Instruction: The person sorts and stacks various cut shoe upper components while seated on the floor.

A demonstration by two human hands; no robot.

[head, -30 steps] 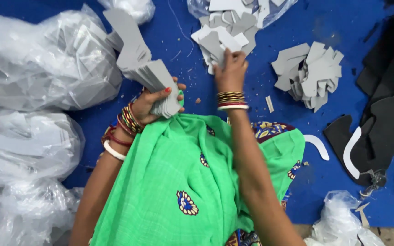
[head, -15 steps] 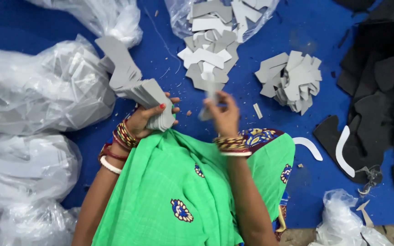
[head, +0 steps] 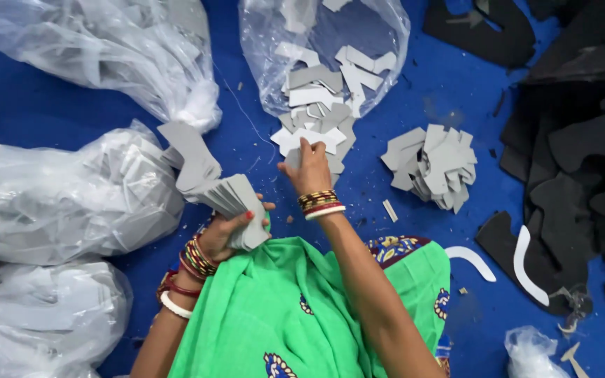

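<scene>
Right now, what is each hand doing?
Left hand: closed on a stack of grey cut pieces.
Right hand: fingers pinching a grey piece in the loose pile.

Left hand (head: 229,231), lower centre-left of the frame: fingers curled shut in a grip, palm turned upward, wrist bent, bangles stacked on the forearm. Right hand (head: 309,168), centre frame: arm extended forward from the lower right, fingertips pinched together and pointing away, bangles at the wrist.
</scene>
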